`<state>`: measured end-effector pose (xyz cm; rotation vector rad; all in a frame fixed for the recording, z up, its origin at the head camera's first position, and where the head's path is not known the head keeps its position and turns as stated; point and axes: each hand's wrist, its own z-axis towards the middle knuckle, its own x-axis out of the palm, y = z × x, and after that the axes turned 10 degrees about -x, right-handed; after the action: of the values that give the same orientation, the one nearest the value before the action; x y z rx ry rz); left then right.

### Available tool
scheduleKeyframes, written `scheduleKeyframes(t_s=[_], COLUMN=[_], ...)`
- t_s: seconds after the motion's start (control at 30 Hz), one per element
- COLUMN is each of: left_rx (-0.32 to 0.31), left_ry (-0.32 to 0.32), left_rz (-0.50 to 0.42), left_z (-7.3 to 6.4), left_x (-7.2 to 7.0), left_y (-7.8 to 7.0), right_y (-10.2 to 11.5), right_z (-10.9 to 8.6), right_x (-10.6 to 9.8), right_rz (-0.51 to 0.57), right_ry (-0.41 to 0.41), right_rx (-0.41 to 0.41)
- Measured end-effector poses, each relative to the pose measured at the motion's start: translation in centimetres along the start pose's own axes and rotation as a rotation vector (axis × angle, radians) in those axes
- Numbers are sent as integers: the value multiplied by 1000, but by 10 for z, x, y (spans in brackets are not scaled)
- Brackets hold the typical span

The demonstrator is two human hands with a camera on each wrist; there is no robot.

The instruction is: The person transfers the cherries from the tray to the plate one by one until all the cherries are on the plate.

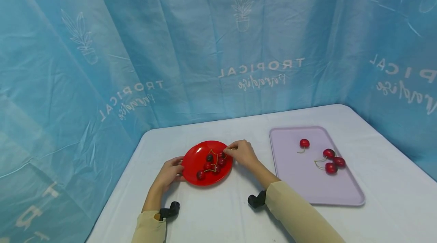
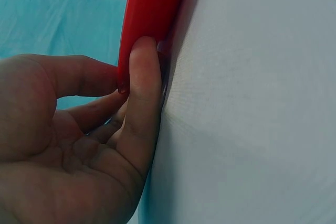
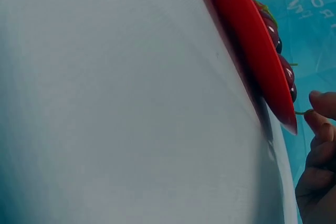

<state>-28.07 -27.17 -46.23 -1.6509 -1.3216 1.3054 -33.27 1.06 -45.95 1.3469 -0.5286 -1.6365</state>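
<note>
A round red plate (image 1: pixel 192 158) lies on the white table, with several dark red cherries (image 1: pixel 207 165) and their green stems on its right half. At the plate's left edge my left hand (image 1: pixel 168 172) grips the rim; the left wrist view shows the thumb against the rim's upper side and a finger (image 2: pixel 144 77) under it. Over the right rim, my right hand (image 1: pixel 244 152) pinches a thin cherry stem (image 3: pixel 303 112) between thumb and forefinger. The cherry (image 1: pixel 222 155) by those fingertips is at the plate's right side, partly hidden.
A pale lilac tray (image 1: pixel 290 178) lies on the right of the white table (image 1: pixel 211 212). One cherry (image 1: pixel 304 143) sits near its back, and a cluster of cherries (image 1: pixel 331 168) lies by its right edge. Blue printed curtains (image 1: pixel 205 45) hang behind and at both sides.
</note>
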Motion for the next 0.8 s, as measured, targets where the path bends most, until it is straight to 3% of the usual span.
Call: scheduleKeyframes(t_s=[0.5, 0.8], left_rx=[-4, -3], left_ry=[-10, 4], left_rz=[4, -8], left_z=[-1, 0], left_x=[1, 0], left_y=[-2, 0], right_y=[-1, 0], right_z=[-2, -9], right_x=[-15, -25], right_rz=[-6, -16], right_ry=[-11, 54], right_rx=[-37, -50])
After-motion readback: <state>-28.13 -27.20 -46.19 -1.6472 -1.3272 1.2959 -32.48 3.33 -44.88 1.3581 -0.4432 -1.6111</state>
